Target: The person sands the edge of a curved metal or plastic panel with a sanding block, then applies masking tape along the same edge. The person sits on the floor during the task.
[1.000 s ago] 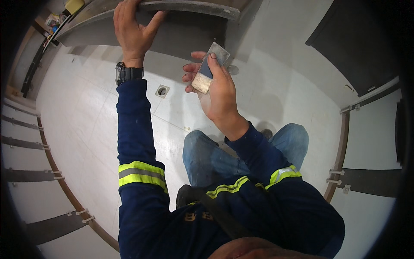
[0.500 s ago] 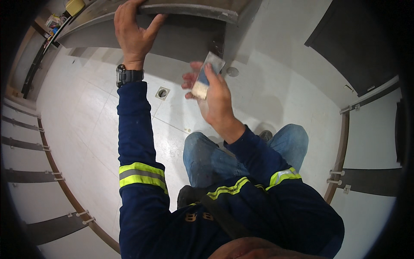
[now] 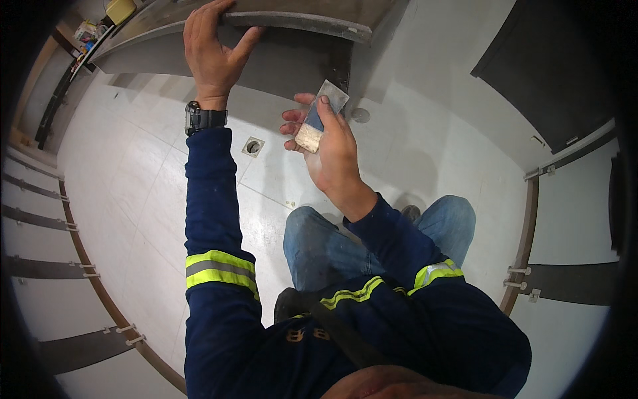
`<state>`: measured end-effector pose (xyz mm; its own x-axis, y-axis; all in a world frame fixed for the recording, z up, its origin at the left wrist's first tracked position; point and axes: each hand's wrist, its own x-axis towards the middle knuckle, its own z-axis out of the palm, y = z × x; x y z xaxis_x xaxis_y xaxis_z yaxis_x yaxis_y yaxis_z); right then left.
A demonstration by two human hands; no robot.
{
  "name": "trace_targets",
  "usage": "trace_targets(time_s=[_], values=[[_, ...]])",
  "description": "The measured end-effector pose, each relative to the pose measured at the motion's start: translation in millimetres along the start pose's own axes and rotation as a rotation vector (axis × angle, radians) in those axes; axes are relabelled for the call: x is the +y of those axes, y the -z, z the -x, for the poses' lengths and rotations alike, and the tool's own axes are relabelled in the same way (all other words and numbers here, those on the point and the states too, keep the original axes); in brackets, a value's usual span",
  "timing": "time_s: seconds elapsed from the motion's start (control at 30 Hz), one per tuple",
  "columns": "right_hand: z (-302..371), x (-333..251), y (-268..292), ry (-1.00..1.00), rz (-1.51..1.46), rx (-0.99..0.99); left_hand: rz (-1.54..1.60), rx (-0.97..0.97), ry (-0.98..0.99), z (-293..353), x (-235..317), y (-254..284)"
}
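Head view on my screen looks down past the person's two arms, both in dark blue sleeves [image 3: 211, 199] banded with yellow and silver. I see the left hand [image 3: 214, 56] up at the dark grey slab [image 3: 302, 22], fingers laid over its front edge and thumb spread wide of them toward the right. Those fingers run up to the top of my picture, and I cannot tell whether this hand is gripping, pressing or merely resting. A black wristwatch [image 3: 205, 119] circles that wrist.

The right hand [image 3: 337, 149] is grasping a small flat block [image 3: 312, 118], thumb lying along its face and fingers behind it, their tips showing past its left side. I make out three parts on the block: a grey plate at the upper end, a blue middle and a cream lower end. It sits tilted in the hand, clear of the slab's edge, with its upper end leaning to the right.

On the pale floor [image 3: 149, 179] I have a square drain [image 3: 253, 147] between the two forearms and a grey disc [image 3: 359, 116] just right of the right hand. The person's jeans [image 3: 319, 243] show below, knees bent
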<state>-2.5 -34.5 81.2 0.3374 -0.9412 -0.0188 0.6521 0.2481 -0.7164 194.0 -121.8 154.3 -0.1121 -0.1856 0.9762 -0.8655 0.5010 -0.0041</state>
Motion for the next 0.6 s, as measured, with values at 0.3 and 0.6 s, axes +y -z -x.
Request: trace_targets(time_s=[0.3, 0.6], values=[[-1, 0, -6, -0.017, 0.005, 0.026, 0.021, -0.015, 0.035, 3, -1, -1], [1, 0, -6, -0.134, -0.051, 0.143, -0.021, 0.003, -0.048, 4, -16, -4]])
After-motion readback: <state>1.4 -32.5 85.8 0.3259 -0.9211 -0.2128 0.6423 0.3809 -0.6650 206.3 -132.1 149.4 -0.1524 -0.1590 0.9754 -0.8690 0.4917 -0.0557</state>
